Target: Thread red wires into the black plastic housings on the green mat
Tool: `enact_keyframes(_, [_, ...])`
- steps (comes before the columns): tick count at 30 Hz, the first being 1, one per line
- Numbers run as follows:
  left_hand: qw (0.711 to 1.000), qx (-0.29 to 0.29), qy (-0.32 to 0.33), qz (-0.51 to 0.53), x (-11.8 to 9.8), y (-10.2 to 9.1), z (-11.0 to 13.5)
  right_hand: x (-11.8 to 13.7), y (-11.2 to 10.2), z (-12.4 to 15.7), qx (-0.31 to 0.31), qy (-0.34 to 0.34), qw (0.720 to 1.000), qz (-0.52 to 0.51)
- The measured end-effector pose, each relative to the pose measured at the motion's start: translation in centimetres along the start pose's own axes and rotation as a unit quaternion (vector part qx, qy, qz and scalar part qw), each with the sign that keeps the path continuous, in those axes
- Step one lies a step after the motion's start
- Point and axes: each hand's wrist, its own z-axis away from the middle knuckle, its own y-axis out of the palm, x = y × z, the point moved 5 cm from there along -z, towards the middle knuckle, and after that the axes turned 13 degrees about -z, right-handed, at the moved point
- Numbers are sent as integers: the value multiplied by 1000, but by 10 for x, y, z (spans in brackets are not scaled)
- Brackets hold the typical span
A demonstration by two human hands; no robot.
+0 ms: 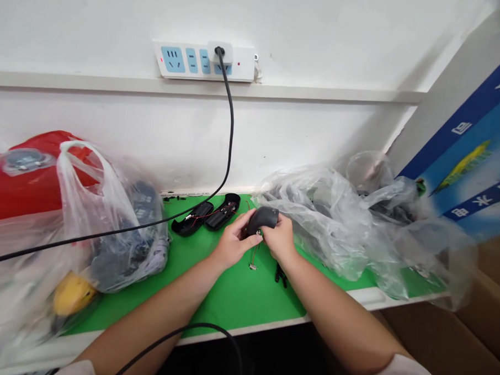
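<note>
My left hand (pixel 233 245) and my right hand (pixel 280 238) together hold a black plastic computer mouse (pixel 262 220) above the green work mat (pixel 237 297). A thin wire with a small connector (pixel 252 265) hangs below it. Just left of my hands lie two open black mouse shells (pixel 193 219) (pixel 223 211) with red wires and small circuit parts inside. Small black pliers or cutters (pixel 281 275) lie on the mat beneath my right wrist, partly hidden.
Clear plastic bags (pixel 331 224) heap along the right of the mat, and a bag of dark items (pixel 123 248) sits on the left. A black cable (pixel 230 126) runs from a wall power strip (pixel 201 61) across the bench. Cardboard and a blue printed board stand at right.
</note>
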Motion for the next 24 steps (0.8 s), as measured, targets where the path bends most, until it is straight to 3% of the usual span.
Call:
enact_keyframes(8, [1000, -6, -1, 13, 2, 1, -1, 0, 3, 0, 1, 14, 1000, -9])
enact_keyframes(11, [995, -29, -35, 83, -1, -2, -1, -3, 9, 1, 5, 98, 990, -101])
enact_keyframes(14, [973, -36, -110, 199, -2, -3, 0, -3, 13, 1, 13, 183, 956, -231])
enact_keyframes(16, [952, -25, -155, 262, -2, -1, 0, -1, 12, -1, 15, 201, 941, -272])
enact_keyframes(24, [911, -18, -210, 356, 1, 0, 1, 1, 11, -2, 40, 192, 946, -260])
